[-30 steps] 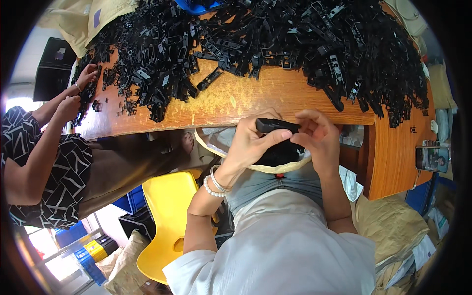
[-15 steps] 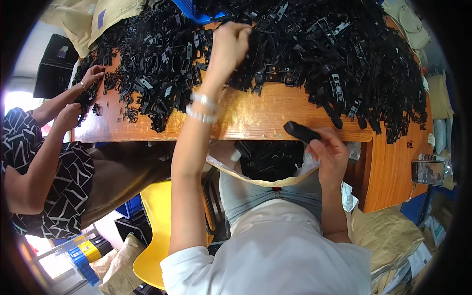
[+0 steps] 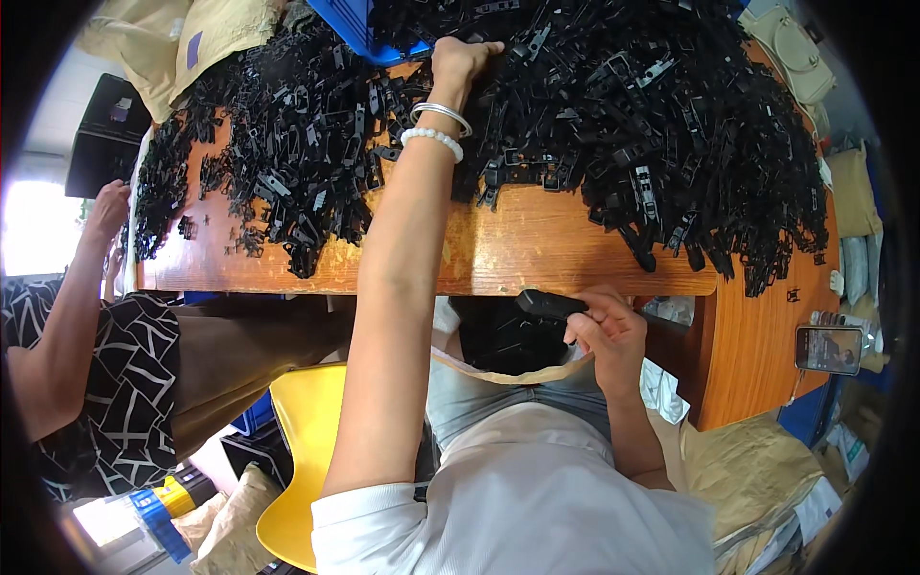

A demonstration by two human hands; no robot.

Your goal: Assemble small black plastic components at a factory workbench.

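My left hand (image 3: 458, 61) reaches to the far side of the table, over a pile of black plastic clip-like parts (image 3: 613, 105). Its thumb stands out to the right, apart from the other fingers, which bend down toward the parts and are partly hidden; I see nothing in its grasp. Close to the table's front edge, my right hand (image 3: 613, 337) pinches a long black plastic piece (image 3: 550, 305) between thumb and fingers. That piece is above an open sack (image 3: 522, 376) in my lap, which has black parts inside.
A blue plastic basket (image 3: 347, 27) stands beside my left hand. At the left, another person's hand (image 3: 112, 203) is near the table (image 3: 537, 244). A phone (image 3: 829, 349) sits at the right edge. A yellow chair (image 3: 299, 460) and brown sacks (image 3: 747, 470) are nearby.
My left arm has stretched farther over the pile, and its thumb now points right. My right hand has shifted left and down with the black piece. The other person's hands have drawn back left.
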